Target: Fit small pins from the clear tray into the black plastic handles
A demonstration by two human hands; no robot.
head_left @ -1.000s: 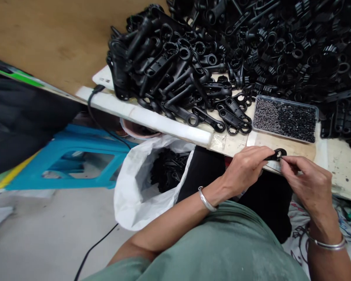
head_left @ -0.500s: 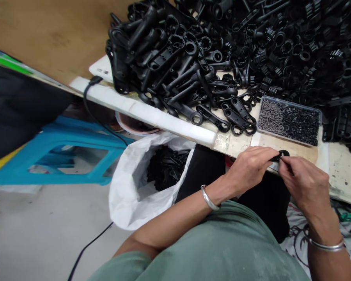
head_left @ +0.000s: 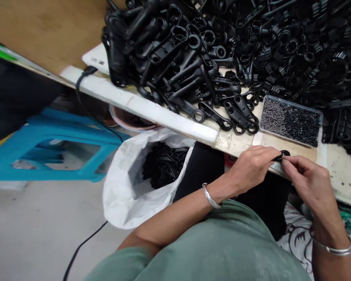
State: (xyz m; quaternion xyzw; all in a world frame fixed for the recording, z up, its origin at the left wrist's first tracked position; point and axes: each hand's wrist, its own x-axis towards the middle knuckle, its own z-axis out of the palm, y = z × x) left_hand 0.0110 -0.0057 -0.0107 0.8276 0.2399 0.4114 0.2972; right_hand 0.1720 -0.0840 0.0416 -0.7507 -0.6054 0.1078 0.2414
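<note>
At the table's front edge, my left hand (head_left: pixel 253 166) is closed on a black plastic part (head_left: pixel 285 153), whose ringed end sticks out past the fingertips. My right hand (head_left: pixel 307 175) touches that ringed end with thumb and forefinger pinched; whatever small piece may be between them is hidden. Just beyond the hands lies a clear plastic box (head_left: pixel 291 121) of tiny pieces, brownish on its left side and black on its right. Several black handle-shaped parts (head_left: pixel 241 113) rest left of the box.
A large heap of black parts (head_left: pixel 280 47) covers the back of the table (head_left: pixel 343 171). Below its edge stand a white sack (head_left: pixel 119 187) of black parts and a blue stool (head_left: pixel 78 132). A black cable (head_left: pixel 84 93) hangs over the edge.
My right hand's fingers have shifted slightly at the part's ringed end, and the hand has turned a little. The whole view has moved slightly.
</note>
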